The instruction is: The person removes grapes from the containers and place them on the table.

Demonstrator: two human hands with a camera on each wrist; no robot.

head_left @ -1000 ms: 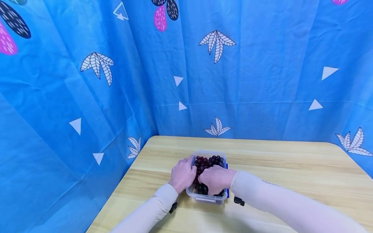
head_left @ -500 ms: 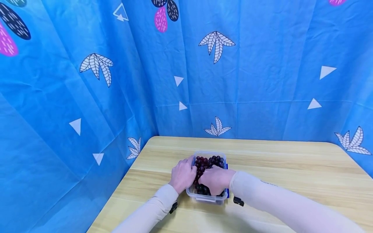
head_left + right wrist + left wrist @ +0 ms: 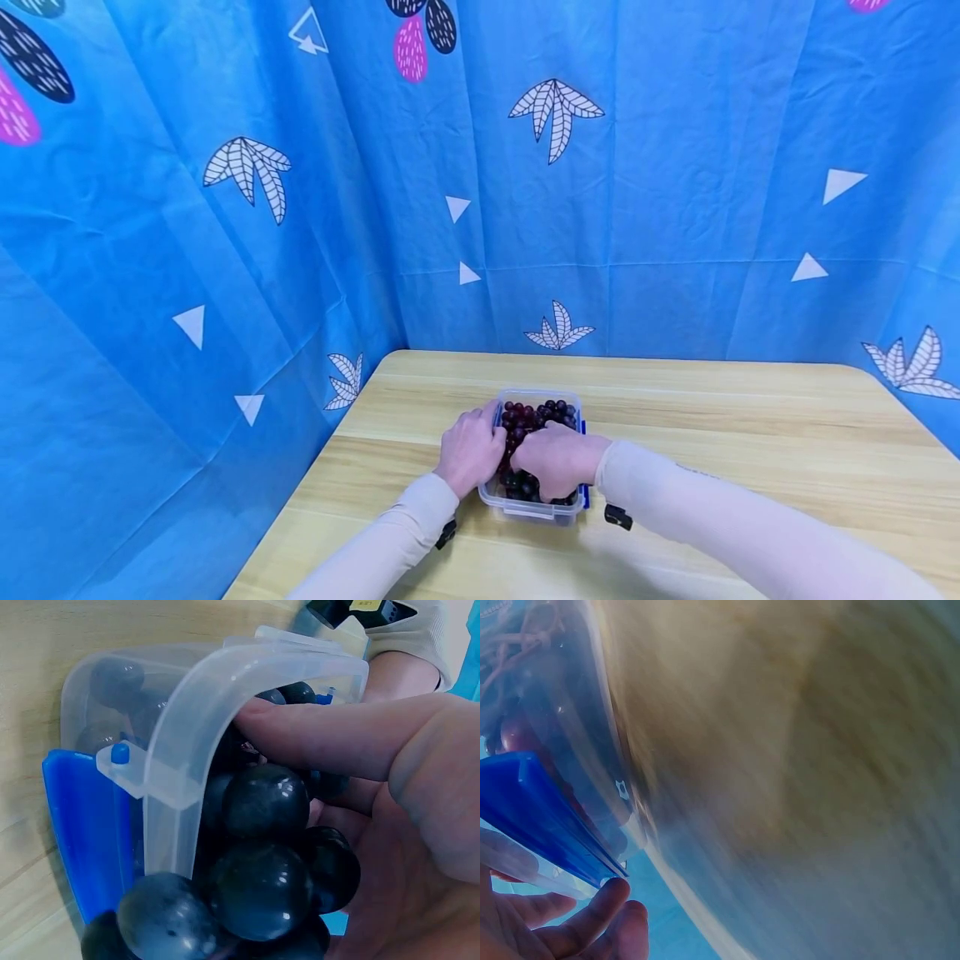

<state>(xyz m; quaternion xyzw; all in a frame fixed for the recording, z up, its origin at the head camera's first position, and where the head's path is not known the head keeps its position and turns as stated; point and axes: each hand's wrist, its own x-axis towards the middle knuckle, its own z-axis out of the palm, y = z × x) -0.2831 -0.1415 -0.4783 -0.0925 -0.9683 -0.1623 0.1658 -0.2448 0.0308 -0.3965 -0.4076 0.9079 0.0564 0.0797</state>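
A clear plastic container full of grapes stands on the table. Dark red grapes lie on its left side, blackish ones on its right. My left hand grips the container's left wall; in the left wrist view its fingers bend beside a blue latch. Inside the container, my right hand holds dark grapes. The right wrist view shows its thumb over the bunch and other fingers behind it. Most of those fingertips are hidden.
Pale wooden tabletop surrounds the container, with its far edge close to a blue patterned curtain. Another curtain side runs along the left. The container's right side bears a blue latch, which hangs outward.
My right hand shifts very slightly among the grapes. Left hand and container stay where they were.
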